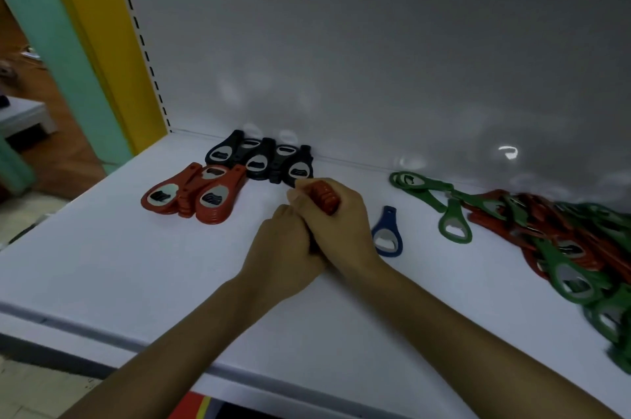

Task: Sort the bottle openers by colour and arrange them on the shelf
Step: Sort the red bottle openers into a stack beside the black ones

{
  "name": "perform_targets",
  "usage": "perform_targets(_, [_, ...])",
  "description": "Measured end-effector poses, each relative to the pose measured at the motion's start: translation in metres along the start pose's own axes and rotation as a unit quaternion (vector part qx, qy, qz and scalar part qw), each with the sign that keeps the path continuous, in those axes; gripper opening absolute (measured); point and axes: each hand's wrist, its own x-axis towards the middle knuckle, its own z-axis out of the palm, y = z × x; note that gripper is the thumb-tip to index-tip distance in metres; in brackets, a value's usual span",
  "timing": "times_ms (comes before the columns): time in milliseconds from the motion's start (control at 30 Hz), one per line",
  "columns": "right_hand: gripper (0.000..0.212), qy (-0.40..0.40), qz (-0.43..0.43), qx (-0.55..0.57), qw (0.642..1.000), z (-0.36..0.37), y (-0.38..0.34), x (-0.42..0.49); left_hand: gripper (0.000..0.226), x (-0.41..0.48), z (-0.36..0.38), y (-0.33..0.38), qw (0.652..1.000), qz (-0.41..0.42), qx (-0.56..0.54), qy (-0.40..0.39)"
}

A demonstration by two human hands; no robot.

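Both hands meet at the middle of the white shelf [102, 282]. My right hand [336, 227] grips a stack of red bottle openers [324, 198], their handles sticking out past my fingers. My left hand [283, 258] curls round the lower end of the same stack, which is hidden. Sorted red openers [194, 195] lie at the left, with black openers [266, 160] behind them by the back wall. A single blue opener [387, 234] lies just right of my right hand. A mixed heap of green and red openers [553, 241] fills the right side.
The white back panel [375, 60] rises behind the shelf. A yellow upright [102, 43] and a teal post [44, 26] stand at the left. The shelf's front edge [136, 347] runs across the bottom.
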Motion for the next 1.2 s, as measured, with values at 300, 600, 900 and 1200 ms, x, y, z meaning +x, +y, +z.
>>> perform_targets(300, [0.026,0.051,0.108,0.118,0.986,-0.008,-0.004,0.001,0.028,-0.001,-0.002,-0.003,0.998,0.049,0.034,0.020])
perform_targets(600, [0.029,0.070,0.298,0.556,0.773,-0.021,-0.019,0.008,0.061,0.002,-0.015,0.007,0.991,0.048,-0.102,0.066])
perform_targets(900, [0.026,-0.150,0.034,-0.014,0.988,-0.035,-0.014,0.010,0.013,0.038,-0.087,-0.026,0.969,0.042,-0.028,-0.242])
perform_targets(1200, [0.023,-0.184,0.156,-0.008,0.971,-0.006,-0.036,0.042,0.021,0.046,-0.116,-0.055,0.996,0.054,0.016,-0.068])
